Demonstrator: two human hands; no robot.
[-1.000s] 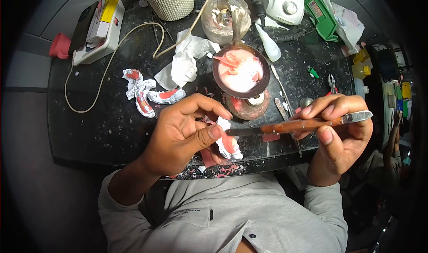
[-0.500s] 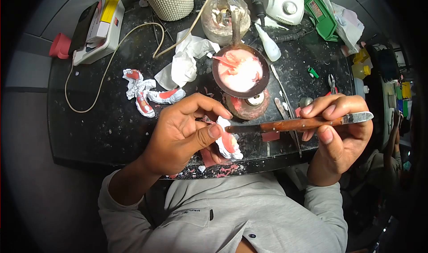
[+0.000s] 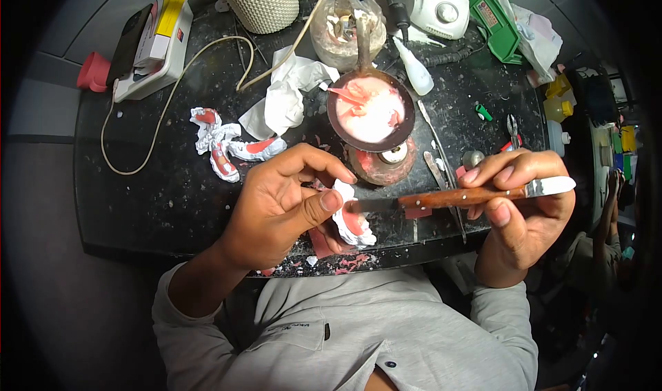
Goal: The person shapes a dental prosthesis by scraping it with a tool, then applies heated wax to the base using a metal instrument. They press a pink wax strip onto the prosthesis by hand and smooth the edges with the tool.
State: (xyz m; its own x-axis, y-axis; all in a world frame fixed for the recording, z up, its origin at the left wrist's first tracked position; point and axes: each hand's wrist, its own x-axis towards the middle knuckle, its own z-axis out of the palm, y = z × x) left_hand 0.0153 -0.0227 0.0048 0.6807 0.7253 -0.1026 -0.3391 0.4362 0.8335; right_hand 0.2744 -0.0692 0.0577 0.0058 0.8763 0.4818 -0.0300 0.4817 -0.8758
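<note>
My left hand [image 3: 272, 208] pinches a white, crumpled-edged dental mould piece [image 3: 358, 236] with a pink wax-like layer on its face. In my right hand [image 3: 527, 215] is a wax knife [image 3: 455, 198], gripped by its riveted wooden handle between thumb and fingers. The blade points left, its tip at the pink layer beside my left thumb; whether it touches cannot be made out. Beyond both hands, a small pan [image 3: 335, 123] holds melted pink wax with unmelted pieces in it, above a stained burner-like vessel [image 3: 393, 172].
Similar white-and-pink mould pieces [image 3: 224, 146] lie to the left, near crumpled tissue [image 3: 284, 108] and a looping cable [image 3: 157, 132]. Thin metal tools [image 3: 445, 160] lie right of the pan. A squeeze bottle [image 3: 416, 72], woven basket [image 3: 265, 8] and green tray [image 3: 493, 25] stand farther back.
The wax knife has shifted slightly left and turned a little, so its flat rear end now shines white. My left hand and the mould piece have barely moved.
</note>
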